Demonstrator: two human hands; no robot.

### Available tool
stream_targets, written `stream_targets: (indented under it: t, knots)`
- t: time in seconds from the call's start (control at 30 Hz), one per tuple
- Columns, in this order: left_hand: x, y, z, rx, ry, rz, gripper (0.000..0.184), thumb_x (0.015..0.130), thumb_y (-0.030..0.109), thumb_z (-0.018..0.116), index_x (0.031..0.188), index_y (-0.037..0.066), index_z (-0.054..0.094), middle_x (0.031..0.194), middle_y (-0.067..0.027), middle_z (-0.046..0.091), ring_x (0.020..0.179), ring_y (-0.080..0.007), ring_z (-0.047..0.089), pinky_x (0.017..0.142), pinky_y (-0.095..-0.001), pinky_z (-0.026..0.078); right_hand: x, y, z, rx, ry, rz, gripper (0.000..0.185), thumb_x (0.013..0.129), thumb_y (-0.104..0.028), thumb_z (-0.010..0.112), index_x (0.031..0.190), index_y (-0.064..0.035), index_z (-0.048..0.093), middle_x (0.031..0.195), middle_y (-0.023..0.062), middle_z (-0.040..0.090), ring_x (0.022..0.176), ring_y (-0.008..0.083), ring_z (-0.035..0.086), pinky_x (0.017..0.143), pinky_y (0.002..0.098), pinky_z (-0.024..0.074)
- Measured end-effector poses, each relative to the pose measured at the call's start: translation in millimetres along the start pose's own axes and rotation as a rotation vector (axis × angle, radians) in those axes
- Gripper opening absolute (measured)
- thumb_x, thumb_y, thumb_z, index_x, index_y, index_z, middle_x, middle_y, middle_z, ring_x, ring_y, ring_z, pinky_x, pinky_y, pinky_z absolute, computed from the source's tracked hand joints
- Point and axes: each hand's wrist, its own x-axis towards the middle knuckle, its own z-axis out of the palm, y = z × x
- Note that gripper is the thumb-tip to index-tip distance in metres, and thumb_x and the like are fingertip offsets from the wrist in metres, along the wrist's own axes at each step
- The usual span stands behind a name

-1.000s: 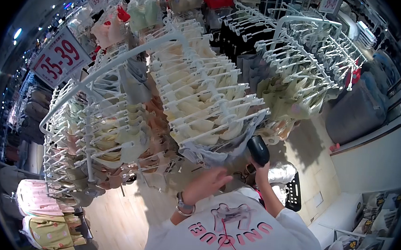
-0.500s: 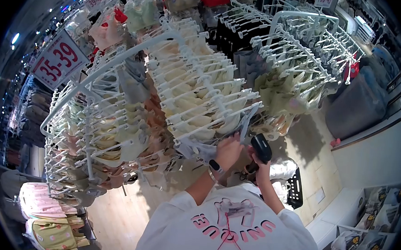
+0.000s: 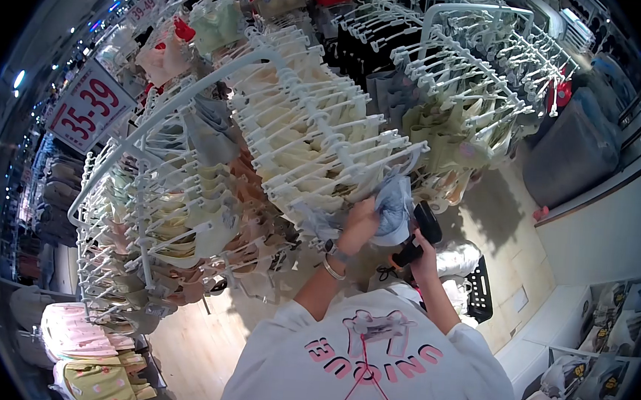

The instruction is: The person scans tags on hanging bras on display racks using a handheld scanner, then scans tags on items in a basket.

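My left hand (image 3: 362, 224), with a dark band on its wrist, is closed at the side of a light blue bra (image 3: 392, 211). Motion blurs its fingers a little. The bra hangs at the front end of a rack arm, its cup turned towards me. In my right hand (image 3: 425, 261) is a black handheld scanner (image 3: 428, 222), gripped by its handle just right of the bra. Behind the blue bra, a long row of cream bras (image 3: 295, 142) hangs on white hangers.
A white rack frame (image 3: 186, 98) with more bras stands to the left, below a 35-39 sign (image 3: 90, 107). Green bras (image 3: 444, 131) hang at the right. A black basket (image 3: 481, 289) with white items is on the floor by my right arm. Packaged goods (image 3: 561, 376) fill shelves at lower right.
The blue bra has swung outward and now faces me more fully beside my left hand. The scanner has shifted slightly, its handle now showing more. My view has moved a little.
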Motion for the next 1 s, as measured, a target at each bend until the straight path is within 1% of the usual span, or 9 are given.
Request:
stream_targets:
  t: [0.13,0.37,0.47,0.57,0.67,0.77,0.87,0.97,1.0]
  knots:
    - [-6,6,-1,-0.219,0.019,0.056,0.035,0.08,0.002,0.044,0.112,0.0,0.058,0.097,-0.0217,0.066,0.095,-0.0368,0.063,0.085,-0.0389,0.047,-13,-7,18,0.022,0.03,-0.015,0.017,0.087,-0.02,0.068,0.102,-0.014,0.06,0.088,-0.0018,0.056,0.086,0.0135,0.055,0.075,0.0294,0.0431]
    - [-4,14,-15,-0.214,-0.123,-0.024,0.033,0.085,0.006,0.044,0.115,-0.001,0.057,0.101,-0.0223,0.065,0.098,-0.0393,0.062,0.085,-0.0398,0.047,-8,-1,-5,-0.041,-0.048,-0.099,0.04,0.083,-0.012,0.07,0.121,-0.0104,0.058,0.114,0.0013,0.061,0.107,0.0137,0.054,0.086,0.0334,0.0438]
    - [-9,7,-24,-0.214,-0.236,-0.059,0.027,0.092,0.015,0.054,0.113,-0.001,0.059,0.1,-0.0141,0.067,0.091,-0.0221,0.063,0.083,-0.0354,0.047,-17,-10,4,-0.024,-0.04,-0.14,0.039,0.082,-0.011,0.071,0.119,-0.0095,0.058,0.12,0.0023,0.061,0.107,0.0133,0.054,0.086,0.0326,0.0438]
    - [-15,16,-36,-0.419,-0.345,-0.113,0.028,0.088,0.014,0.063,0.112,0.001,0.061,0.101,-0.0099,0.068,0.089,-0.0156,0.061,0.082,-0.0338,0.047,-24,-14,7,-0.043,-0.043,-0.163,0.038,0.081,-0.009,0.071,0.117,-0.0085,0.058,0.122,0.0029,0.06,0.105,0.014,0.055,0.086,0.0325,0.0441]
    - [-20,23,-40,-0.665,-0.331,-0.108,0.033,0.08,0.016,0.072,0.109,0.001,0.064,0.099,-0.0105,0.067,0.089,-0.0173,0.062,0.082,-0.0328,0.048,-22,-4,-5,-0.105,-0.058,-0.174,0.042,0.079,-0.006,0.072,0.118,-0.0077,0.058,0.114,0.0028,0.061,0.102,0.0146,0.057,0.087,0.0328,0.0444]
    - [-17,36,-47,-0.092,-0.24,0.005,0.051,0.07,0.03,0.081,0.107,0.0,0.062,0.091,-0.0156,0.066,0.083,-0.0204,0.065,0.074,-0.031,0.051,-22,5,-12,-0.19,-0.082,-0.18,0.048,0.076,-0.004,0.075,0.12,-0.007,0.057,0.107,0.0019,0.061,0.099,0.0139,0.057,0.086,0.0316,0.044]
    - [-17,77,-60,-0.002,-0.237,-0.156,0.06,0.063,0.033,0.084,0.105,-0.003,0.061,0.089,-0.018,0.065,0.083,-0.0242,0.066,0.073,-0.0365,0.052,-31,1,-5,-0.313,-0.095,-0.182,0.05,0.072,-0.004,0.077,0.119,-0.0061,0.059,0.106,0.0003,0.061,0.097,0.0125,0.056,0.086,0.0286,0.0426]
    - [-7,65,-48,0.083,-0.254,-0.162,0.051,0.063,0.03,0.084,0.1,0.0,0.065,0.094,-0.0134,0.066,0.088,-0.0253,0.064,0.082,-0.0361,0.049,-34,-3,-3,-0.391,-0.14,-0.214,0.051,0.072,-0.003,0.078,0.119,-0.0056,0.059,0.108,0.0008,0.062,0.099,0.0124,0.056,0.088,0.0289,0.0422]
    - [-4,53,-40,0.02,-0.261,-0.135,0.056,0.063,0.032,0.084,0.101,-0.003,0.063,0.095,-0.0162,0.066,0.089,-0.0273,0.064,0.082,-0.037,0.049,-35,-5,-3,-0.424,-0.137,-0.218,0.051,0.071,-0.003,0.078,0.119,-0.0055,0.06,0.109,0.0009,0.062,0.1,0.0123,0.056,0.089,0.029,0.0419]
